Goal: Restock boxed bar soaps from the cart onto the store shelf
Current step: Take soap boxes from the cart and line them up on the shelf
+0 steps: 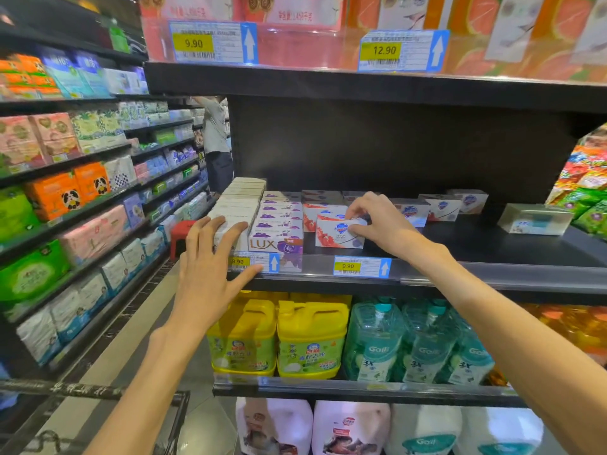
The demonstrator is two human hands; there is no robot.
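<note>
A white and red boxed bar soap point(335, 236) stands at the front of the dark store shelf point(460, 251). My right hand point(377, 221) grips its top right corner with curled fingers. More boxes of the same soap point(323, 211) stand behind it. To the left are a row of purple LUX soap boxes point(276, 224) and a row of cream soap boxes point(236, 205). My left hand point(210, 267) hovers with spread fingers in front of the cream row, holding nothing. Part of the cart frame point(98, 392) shows at the bottom left.
Several more soap boxes point(440, 208) stand farther back on the right, beside a clear plastic box point(535, 220). Yellow jugs point(312, 336) and teal bottles point(423, 343) fill the shelf below. A person point(215, 142) stands down the aisle near a red stool point(180, 233).
</note>
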